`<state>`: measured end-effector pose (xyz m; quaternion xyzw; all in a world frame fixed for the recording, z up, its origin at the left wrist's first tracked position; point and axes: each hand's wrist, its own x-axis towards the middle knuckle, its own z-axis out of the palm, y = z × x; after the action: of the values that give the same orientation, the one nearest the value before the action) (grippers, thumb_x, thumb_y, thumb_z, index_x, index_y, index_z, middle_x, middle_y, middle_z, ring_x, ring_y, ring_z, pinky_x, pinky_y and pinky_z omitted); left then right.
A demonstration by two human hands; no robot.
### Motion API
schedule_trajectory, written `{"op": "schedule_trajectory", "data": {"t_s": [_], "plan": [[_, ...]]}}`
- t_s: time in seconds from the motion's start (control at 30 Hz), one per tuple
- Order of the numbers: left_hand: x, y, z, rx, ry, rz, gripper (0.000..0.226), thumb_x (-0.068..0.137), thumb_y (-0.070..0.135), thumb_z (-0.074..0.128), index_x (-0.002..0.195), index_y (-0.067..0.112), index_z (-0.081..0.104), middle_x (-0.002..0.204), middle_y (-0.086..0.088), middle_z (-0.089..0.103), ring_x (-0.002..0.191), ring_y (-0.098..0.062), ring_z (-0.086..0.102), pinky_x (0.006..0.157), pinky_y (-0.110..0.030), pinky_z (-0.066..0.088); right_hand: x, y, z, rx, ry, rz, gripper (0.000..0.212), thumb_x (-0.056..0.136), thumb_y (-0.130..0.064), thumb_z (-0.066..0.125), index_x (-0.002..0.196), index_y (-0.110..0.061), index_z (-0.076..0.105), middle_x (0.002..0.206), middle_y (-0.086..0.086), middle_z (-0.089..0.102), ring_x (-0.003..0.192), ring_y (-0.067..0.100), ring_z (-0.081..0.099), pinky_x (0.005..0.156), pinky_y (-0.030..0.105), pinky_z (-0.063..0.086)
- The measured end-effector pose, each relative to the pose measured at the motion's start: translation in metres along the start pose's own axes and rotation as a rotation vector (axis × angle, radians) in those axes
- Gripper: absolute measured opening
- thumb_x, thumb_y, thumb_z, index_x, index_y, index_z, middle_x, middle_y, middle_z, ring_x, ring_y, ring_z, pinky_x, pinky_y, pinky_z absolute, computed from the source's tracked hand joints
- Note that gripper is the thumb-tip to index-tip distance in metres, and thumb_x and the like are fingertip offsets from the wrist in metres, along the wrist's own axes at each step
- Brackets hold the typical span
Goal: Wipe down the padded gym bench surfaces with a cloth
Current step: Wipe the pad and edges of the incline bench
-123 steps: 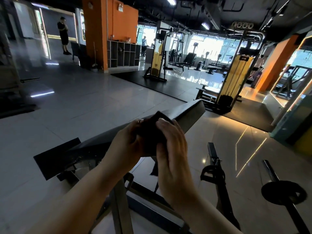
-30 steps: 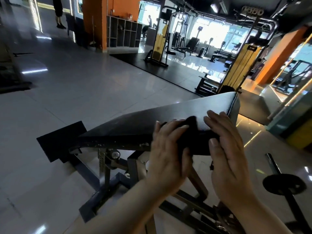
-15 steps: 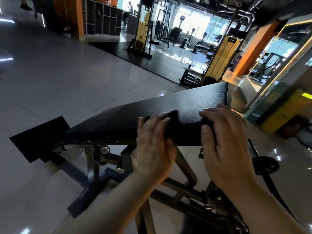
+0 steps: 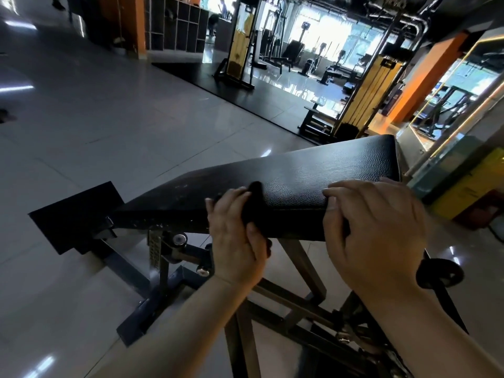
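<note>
Distantly, label point(image 4: 392, 63) unreadable; left hand point(image 4: 235, 241) grips cloth point(image 4: 255, 204), right hand point(image 4: 373, 236) grips pad point(image 4: 313, 170).

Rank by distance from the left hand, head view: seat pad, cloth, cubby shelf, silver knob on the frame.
From the left hand:
1. cloth, in its grip at the backrest edge.
2. silver knob, just left of it, under the backrest.
3. seat pad, low at far left.
4. cubby shelf, across the room, upper left.

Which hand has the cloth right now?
The left hand grips the dark cloth against the bench pad; the right hand grips the pad's edge, no cloth visible.
</note>
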<state>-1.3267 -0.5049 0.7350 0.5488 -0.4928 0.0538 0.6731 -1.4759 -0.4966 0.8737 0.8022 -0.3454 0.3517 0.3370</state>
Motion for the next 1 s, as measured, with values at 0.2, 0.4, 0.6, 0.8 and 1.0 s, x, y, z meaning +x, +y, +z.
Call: {"op": "schedule_trajectory", "data": {"t_s": [0.2,0.4,0.6,0.8,1.0], "plan": [[-0.004,0.064,0.018,-0.080,0.005,-0.044,0.041,0.101,0.031,0.031,0.138,0.015,0.041,0.147,-0.006,0.045,0.146,-0.023,0.031,0.122,-0.056,0.009,-0.001,0.001,0.001,-0.024,0.027,-0.031,0.026,0.101,-0.022,0.050,0.102,-0.015,0.075,0.105,-0.001,0.075,0.097,0.026,0.065,0.100,0.044,0.043],[-0.002,0.004,0.004,-0.018,-0.005,0.022,0.043,0.102,0.033,0.028,0.140,0.015,0.038,0.147,-0.006,0.042,0.144,-0.026,0.034,0.119,-0.061,0.015,-0.004,0.003,0.000,-0.020,0.013,-0.049,0.026,0.101,-0.022,0.051,0.107,-0.014,0.075,0.111,0.002,0.073,0.101,0.027,0.065,0.103,0.045,0.041],[0.000,0.056,0.012,-0.101,0.005,-0.112,0.041,0.101,0.030,0.032,0.138,0.018,0.045,0.143,-0.001,0.047,0.144,-0.018,0.032,0.120,-0.059,0.012,-0.007,0.002,-0.001,-0.130,-0.096,-0.083,0.031,0.106,-0.029,0.044,0.116,-0.016,0.070,0.118,0.002,0.069,0.109,0.028,0.060,0.108,0.046,0.035],[0.003,0.031,0.009,0.003,-0.049,0.103,0.043,0.105,0.040,0.023,0.139,0.019,0.041,0.142,-0.004,0.048,0.141,-0.021,0.039,0.121,-0.054,0.016,-0.008,0.001,0.001,-0.175,-0.088,-0.123,0.030,0.106,-0.028,0.044,0.116,-0.015,0.069,0.118,0.005,0.069,0.111,0.028,0.057,0.108,0.045,0.034],[-0.001,0.056,0.017,-0.104,0.049,-0.156,0.040,0.102,0.027,0.029,0.138,0.018,0.044,0.142,-0.002,0.049,0.144,-0.018,0.033,0.122,-0.058,0.007,-0.008,0.000,0.001,-0.179,-0.071,-0.113,0.031,0.106,-0.030,0.044,0.115,-0.015,0.070,0.115,0.004,0.070,0.108,0.027,0.061,0.105,0.045,0.037]]}}
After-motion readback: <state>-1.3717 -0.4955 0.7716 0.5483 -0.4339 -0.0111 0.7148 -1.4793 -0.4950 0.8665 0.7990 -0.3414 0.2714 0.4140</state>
